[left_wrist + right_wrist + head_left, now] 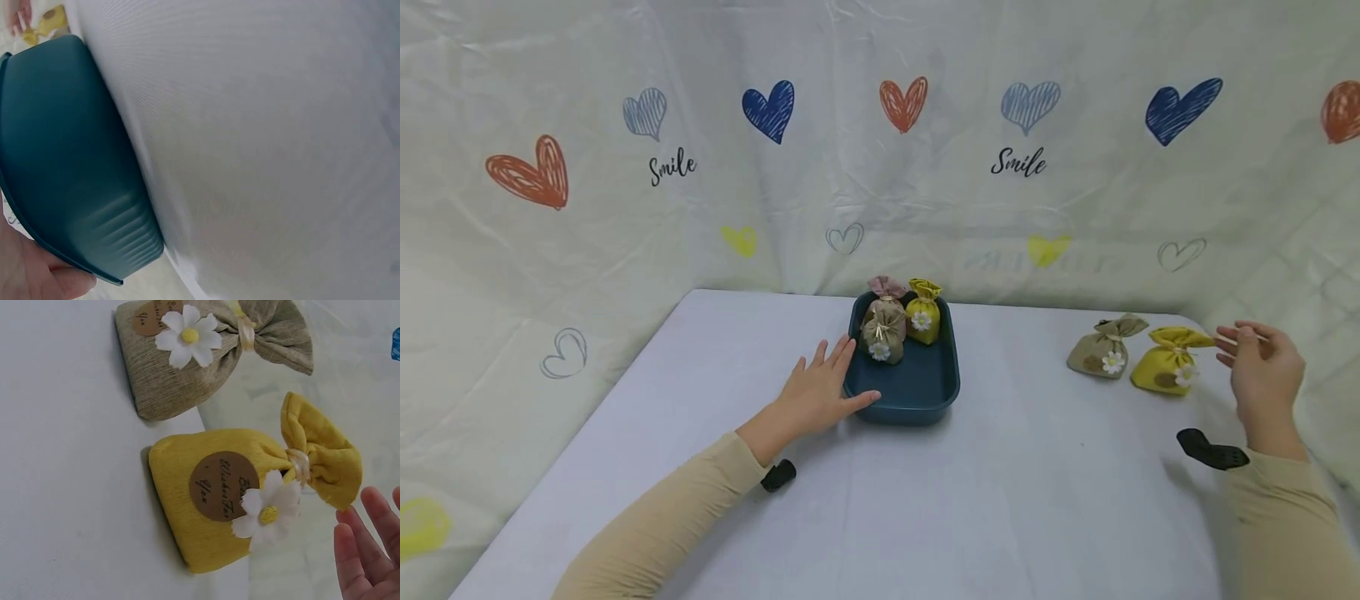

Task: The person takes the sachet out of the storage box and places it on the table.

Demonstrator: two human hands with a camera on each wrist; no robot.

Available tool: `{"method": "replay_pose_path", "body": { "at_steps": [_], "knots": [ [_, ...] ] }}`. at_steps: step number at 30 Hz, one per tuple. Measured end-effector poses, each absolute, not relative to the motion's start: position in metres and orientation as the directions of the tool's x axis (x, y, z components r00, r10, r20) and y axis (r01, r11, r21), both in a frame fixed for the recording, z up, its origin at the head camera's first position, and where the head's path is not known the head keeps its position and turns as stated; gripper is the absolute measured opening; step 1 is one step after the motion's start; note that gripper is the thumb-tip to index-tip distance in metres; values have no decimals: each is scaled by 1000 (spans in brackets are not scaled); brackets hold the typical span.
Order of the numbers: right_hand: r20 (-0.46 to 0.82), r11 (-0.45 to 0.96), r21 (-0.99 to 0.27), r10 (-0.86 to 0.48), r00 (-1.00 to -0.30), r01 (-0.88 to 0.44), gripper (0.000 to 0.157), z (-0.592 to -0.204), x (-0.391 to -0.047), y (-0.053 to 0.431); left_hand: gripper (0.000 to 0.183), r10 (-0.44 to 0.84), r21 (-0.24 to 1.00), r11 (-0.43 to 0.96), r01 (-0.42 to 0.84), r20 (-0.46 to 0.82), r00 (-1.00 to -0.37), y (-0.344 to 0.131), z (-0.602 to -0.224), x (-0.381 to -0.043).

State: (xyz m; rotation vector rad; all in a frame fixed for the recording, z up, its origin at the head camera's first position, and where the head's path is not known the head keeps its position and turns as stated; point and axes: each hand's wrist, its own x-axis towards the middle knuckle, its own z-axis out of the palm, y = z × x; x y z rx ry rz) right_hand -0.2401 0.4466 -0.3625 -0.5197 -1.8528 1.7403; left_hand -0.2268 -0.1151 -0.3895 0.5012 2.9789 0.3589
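Beige fabric left sleeve [662,521] and matching right sleeve [1288,525], both lightly wrinkled; a stubby black, perhaps plastic, left wrist attachment [779,476] and a longer, curved black right wrist attachment [1212,451].

Read "Smile" [672,166] twice, in black script on backdrop [865,183] beyond far edge of table [1000,492]. Lower on backdrop, noted faint lettering [992,260], too blurred to read. Near table's far right corner, on brown round label [219,487] of yellow bag [1161,363], read "Be…", "Wishes For", "You", with first word partly behind white flower [269,512]. On tag [150,319] of beige bag [178,384] just beside, made out "Be…", "Wishes…", "You"
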Motion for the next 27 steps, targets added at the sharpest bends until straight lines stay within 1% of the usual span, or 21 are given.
{"method": "replay_pose_path", "body": {
  "at_steps": [5,11,14,19,25,27],
  "knots": [
    [112,-31,-986,600,-792,-163,8,-352,-237,442,103,334,250,917,311,-55,-941,-115,-389,-227],
    [113,-65,-979,608,-786,-191,10,-344,-237,436,103,336,244,917,315,-46,-941,-114,-388,-226],
    [141,-53,-974,623,-769,-222,12,-344,-237,430,102,337,240,917,317,-45,-941,-113,-388,-226],
    [237,5,-953,628,-741,-301,13,-347,-235,416,102,338,240,918,317,-52,-940,-113,-388,-226],
    [359,69,-920,551,-753,-387,13,-346,-237,397,103,324,227,926,301,-73,-943,-113,-389,-227],
    [377,62,-911,528,-761,-408,13,-346,-238,392,103,322,224,927,300,-72,-944,-113,-388,-227]
  ]
}}
